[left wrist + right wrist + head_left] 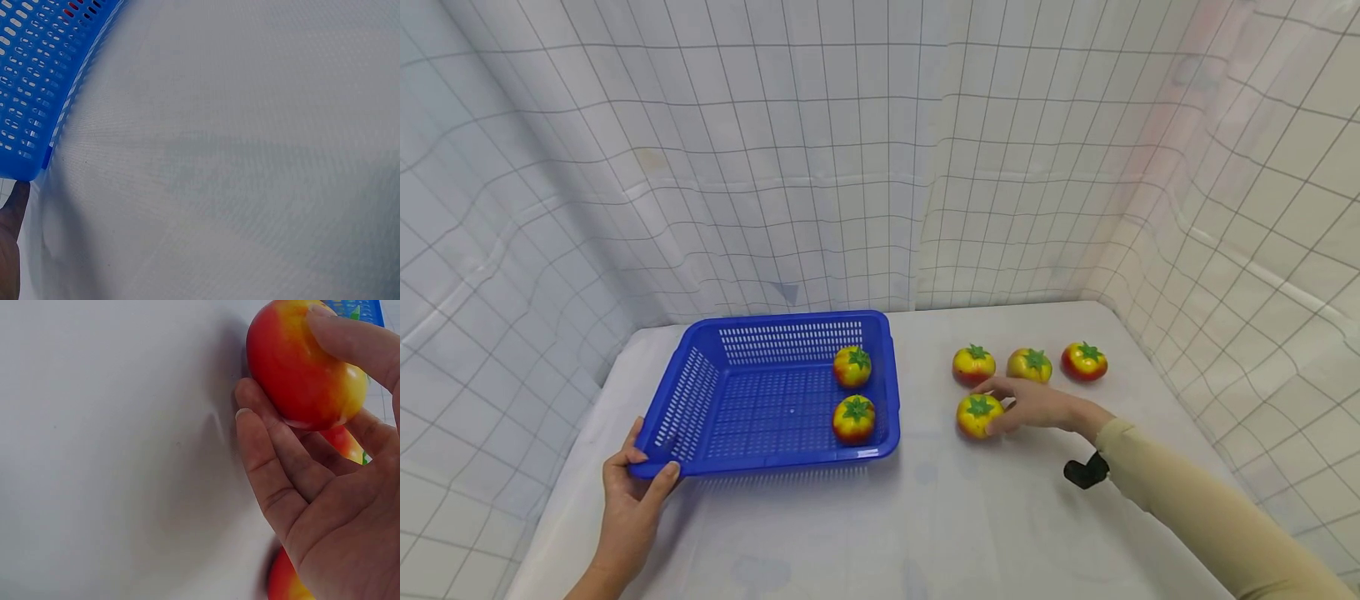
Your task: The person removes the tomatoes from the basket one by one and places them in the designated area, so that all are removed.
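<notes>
My left hand [634, 500] grips the near left corner of a blue plastic basket [775, 461], thumb over the rim. In the left wrist view, a fingertip [22, 190] touches the corner of the basket [37, 94]. Two red-and-yellow toy tomatoes, one far [852, 367] and one near [853, 419], sit in the basket's right side. To the right of the basket, my right hand [1037, 406] holds another toy tomato [979, 416] between thumb and fingers. The right wrist view shows the thumb across this tomato [300, 369] and fingers beneath it.
Behind the right hand, three more toy tomatoes stand in a row on the white-covered table [925, 533]: a left one [973, 366], a middle one [1028, 365] and a right one [1084, 362]. Gridded white curtains [865, 167] hang around the table's back and sides.
</notes>
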Motion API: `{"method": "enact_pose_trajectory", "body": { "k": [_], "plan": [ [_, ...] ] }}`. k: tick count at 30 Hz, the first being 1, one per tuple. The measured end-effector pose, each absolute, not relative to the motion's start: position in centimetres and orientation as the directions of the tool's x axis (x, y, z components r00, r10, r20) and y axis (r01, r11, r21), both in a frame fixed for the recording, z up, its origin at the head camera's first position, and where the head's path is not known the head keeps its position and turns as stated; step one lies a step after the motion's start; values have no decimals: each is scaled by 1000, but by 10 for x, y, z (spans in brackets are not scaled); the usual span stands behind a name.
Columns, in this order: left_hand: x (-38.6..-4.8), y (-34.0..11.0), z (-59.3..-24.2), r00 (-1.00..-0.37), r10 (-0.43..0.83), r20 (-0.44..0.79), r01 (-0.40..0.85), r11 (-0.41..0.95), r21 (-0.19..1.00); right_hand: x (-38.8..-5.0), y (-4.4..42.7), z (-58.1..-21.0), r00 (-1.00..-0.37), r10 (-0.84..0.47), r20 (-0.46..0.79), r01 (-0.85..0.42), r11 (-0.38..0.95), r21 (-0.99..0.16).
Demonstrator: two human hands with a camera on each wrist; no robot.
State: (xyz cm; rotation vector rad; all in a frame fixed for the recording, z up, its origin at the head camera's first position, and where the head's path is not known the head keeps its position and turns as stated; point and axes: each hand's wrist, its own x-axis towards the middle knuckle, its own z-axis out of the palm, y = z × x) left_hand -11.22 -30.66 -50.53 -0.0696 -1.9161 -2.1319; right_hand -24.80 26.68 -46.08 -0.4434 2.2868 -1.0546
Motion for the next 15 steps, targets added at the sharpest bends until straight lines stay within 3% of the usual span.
{"method": "enact_pose_trajectory", "body": {
  "k": [15],
  "plan": [
    [-113, -306, -505, -961, -175, 215, 231, -73, 970, -243, 270, -465, -775, -505, -379, -33, 632, -774]
  ]
}}
